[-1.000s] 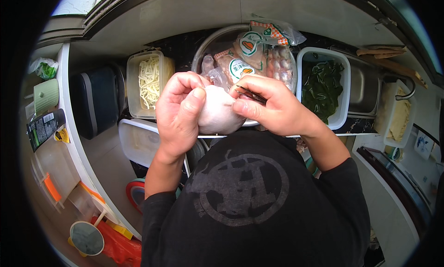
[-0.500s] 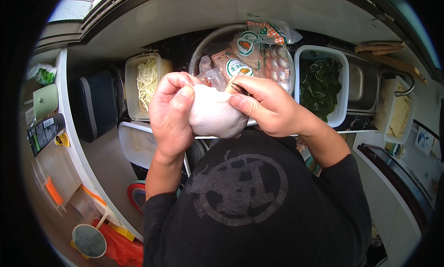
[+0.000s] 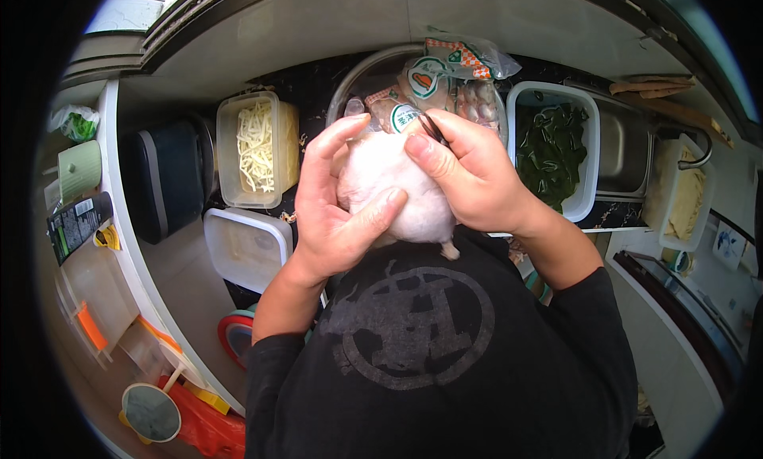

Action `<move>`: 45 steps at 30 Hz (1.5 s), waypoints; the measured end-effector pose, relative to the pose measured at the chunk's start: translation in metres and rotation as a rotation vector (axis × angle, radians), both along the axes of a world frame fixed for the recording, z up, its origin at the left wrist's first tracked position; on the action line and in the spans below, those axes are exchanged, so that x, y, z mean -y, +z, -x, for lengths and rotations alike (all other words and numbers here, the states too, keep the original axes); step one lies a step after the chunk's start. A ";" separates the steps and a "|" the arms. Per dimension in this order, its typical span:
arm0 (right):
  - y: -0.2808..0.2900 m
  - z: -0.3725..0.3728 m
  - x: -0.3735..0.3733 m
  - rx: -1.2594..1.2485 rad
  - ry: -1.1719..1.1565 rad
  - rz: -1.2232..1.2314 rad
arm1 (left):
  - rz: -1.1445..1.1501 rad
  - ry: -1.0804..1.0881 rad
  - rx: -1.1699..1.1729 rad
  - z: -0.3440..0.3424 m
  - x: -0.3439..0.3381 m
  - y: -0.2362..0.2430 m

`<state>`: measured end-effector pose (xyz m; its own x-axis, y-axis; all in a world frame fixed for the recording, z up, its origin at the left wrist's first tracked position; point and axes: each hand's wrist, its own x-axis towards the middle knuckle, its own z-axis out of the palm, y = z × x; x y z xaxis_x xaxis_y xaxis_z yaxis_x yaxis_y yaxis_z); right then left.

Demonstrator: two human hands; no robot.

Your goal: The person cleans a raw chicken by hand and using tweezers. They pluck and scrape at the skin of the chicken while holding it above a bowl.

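Observation:
Both my hands hold a pale pink lump of raw meat in a thin clear bag (image 3: 401,190) close to my chest. My left hand (image 3: 338,201) cups its left side, the thumb pressed across the front. My right hand (image 3: 469,173) grips the top right and pinches a small dark thing at the bag's upper edge; what it is I cannot tell. Just beyond the hands stands a large metal bowl (image 3: 358,73) with several packets of food (image 3: 429,73) in it.
A clear tub of pale shredded strips (image 3: 256,147) stands left of the bowl, an empty lidded tub (image 3: 246,246) below it. A white tub of dark greens (image 3: 556,145) sits to the right, beside a steel sink (image 3: 624,153). A dark rectangular box (image 3: 163,181) lies far left.
Both hands have brought the bagged meat nearer to my chest, and the left thumb has slid across its front. The right hand still pinches the bag's top.

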<state>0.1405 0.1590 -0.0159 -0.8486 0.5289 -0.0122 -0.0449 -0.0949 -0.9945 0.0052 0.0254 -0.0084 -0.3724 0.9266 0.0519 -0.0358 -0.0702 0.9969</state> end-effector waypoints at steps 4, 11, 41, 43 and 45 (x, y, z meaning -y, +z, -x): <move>0.004 -0.002 -0.006 0.067 0.075 -0.089 | -0.016 0.043 -0.126 0.004 0.000 -0.001; 0.014 -0.009 -0.017 0.097 0.099 -0.105 | -0.073 0.090 -0.112 0.005 0.002 -0.005; 0.023 -0.010 -0.010 0.104 0.062 -0.075 | -0.017 0.005 -0.196 0.017 0.002 0.002; 0.027 -0.011 -0.011 0.099 0.076 -0.060 | 0.002 0.041 -0.179 0.013 0.002 0.003; 0.024 -0.011 -0.011 0.058 0.060 -0.133 | 0.002 0.071 -0.177 0.010 0.002 0.005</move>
<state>0.1517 0.1700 0.0084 -0.8785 0.4777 0.0047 0.0147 0.0370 -0.9992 -0.0048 0.0231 -0.0038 -0.4217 0.8986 0.1208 0.1450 -0.0647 0.9873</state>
